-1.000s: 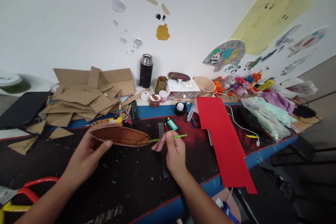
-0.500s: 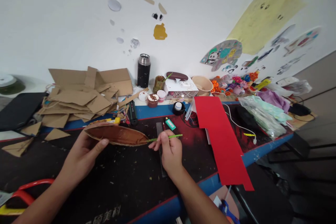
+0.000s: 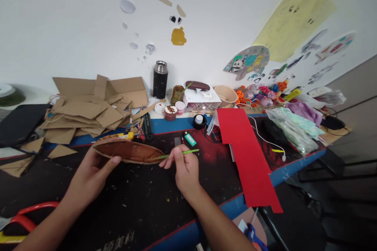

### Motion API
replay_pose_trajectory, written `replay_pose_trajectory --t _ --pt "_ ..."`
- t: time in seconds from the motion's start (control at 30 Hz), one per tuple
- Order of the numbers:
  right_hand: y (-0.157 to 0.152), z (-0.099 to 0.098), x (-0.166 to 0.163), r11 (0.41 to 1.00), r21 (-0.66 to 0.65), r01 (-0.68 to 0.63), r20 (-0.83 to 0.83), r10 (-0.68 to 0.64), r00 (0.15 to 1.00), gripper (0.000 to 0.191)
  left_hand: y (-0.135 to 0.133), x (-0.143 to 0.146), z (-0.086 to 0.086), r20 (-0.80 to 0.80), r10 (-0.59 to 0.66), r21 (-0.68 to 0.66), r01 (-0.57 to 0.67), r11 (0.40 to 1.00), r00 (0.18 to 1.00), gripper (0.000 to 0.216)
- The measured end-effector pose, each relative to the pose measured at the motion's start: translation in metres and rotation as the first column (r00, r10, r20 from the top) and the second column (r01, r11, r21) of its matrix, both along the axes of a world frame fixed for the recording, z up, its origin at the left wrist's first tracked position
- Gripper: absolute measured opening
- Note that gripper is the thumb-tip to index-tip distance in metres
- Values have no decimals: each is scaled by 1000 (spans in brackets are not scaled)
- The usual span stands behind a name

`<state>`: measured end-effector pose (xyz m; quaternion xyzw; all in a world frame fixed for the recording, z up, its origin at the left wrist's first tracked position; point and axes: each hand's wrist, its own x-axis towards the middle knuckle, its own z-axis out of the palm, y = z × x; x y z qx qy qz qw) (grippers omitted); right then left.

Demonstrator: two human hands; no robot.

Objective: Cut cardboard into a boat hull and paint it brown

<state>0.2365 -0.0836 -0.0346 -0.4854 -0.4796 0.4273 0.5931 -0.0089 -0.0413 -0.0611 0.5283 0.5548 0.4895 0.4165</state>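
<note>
My left hand (image 3: 94, 172) grips the left end of a boat-shaped cardboard piece (image 3: 129, 151), thumb on its near edge. Its hollow inside is coated in reddish-brown paint and faces me. Between the thumb and fingers of my right hand (image 3: 184, 166) is a thin green paintbrush (image 3: 191, 151). The brush tip is at the pointed right end of the cardboard piece; whether it touches the inner surface or the rim is hard to see. Behind them stands an open jar of brown paint (image 3: 171, 113), with a pink-white jar (image 3: 180, 107) beside it.
Cardboard scraps (image 3: 88, 113) are heaped at the back left, near a black thermos (image 3: 160, 80). A red sheet (image 3: 250, 160) lies across the right side of the mat. Red-handled scissors (image 3: 26, 219) rest at the lower left. A green-labelled eraser (image 3: 190, 139) and a ruler lie behind my right hand.
My right hand has shifted slightly left with the paintbrush, its tip now further along inside the cardboard piece. The left hand's grip is unchanged, and the view has moved a little.
</note>
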Motion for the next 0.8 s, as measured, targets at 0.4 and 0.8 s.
replay_pose_trajectory --t 0.4,0.8 --pt "-8 -8 45 989 -70 127 123 -118 985 53 3 0 9 -28 -2 -21 1 1000 1000 76" --pt "-4 -9 37 989 -65 133 -52 -136 989 49 4 0 10 8 -19 -73 19 997 1000 80"
